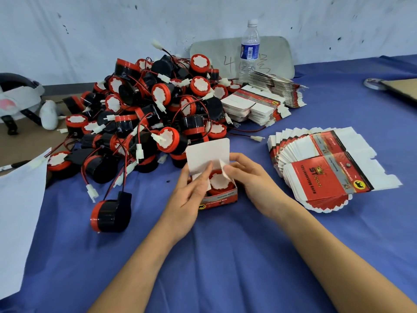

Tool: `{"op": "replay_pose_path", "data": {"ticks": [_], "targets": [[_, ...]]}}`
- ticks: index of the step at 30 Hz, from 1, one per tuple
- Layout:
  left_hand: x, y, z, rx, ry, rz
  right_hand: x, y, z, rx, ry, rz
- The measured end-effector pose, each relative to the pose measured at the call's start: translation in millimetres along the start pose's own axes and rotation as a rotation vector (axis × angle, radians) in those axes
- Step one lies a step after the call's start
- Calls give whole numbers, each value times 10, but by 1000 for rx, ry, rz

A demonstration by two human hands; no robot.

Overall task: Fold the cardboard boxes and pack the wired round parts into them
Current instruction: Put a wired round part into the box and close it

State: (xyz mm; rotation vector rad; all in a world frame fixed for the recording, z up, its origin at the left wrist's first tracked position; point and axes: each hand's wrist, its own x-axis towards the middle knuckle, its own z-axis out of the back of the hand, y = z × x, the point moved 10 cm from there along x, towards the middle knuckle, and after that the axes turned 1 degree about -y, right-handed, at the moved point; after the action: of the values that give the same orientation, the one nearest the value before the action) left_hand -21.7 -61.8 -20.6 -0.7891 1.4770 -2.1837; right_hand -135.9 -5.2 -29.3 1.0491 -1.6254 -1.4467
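blue cloth [225,256] below scuffed wall [112,30]; left fingers [205,176] and right fingers [235,171] pinch box [222,197] flaps.

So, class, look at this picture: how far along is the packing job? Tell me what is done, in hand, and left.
Done: one box is folded up and a round part sits inside it. In hand: the left hand and right hand hold the box at its side flaps; the lid stands open. Left: closing it, then the big pile of parts and the fanned flat boxes.
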Motion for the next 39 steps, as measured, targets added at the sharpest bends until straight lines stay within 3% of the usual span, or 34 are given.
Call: {"op": "replay_pose_path", "data": {"ticks": [4,8,11,16,21,27,34,39], "targets": [[-18,-74,120,32,-135,-44,-29,91,-107,-180,49,99],[-25,57,246,-201,-270,36,-101,235,-199,-227,65,247],[-6,47,254,-283,-251,37,-141,252,-232,-225,70,283],[9,-16,226,-173,-214,24,-149,345,-148,-204,-39,330],[-1,21,244,-202,-234,73,-139,307,-161,-215,-5,329],[0,20,326,-219,-282,57,-197,392,-221,-488,-41,466],[-14,19,325,-85,-84,2,-290,458,-231,-691,-170,609],[-9,-23,388,-95,-123,-26,-382,493,-271,-827,-233,733]]}}
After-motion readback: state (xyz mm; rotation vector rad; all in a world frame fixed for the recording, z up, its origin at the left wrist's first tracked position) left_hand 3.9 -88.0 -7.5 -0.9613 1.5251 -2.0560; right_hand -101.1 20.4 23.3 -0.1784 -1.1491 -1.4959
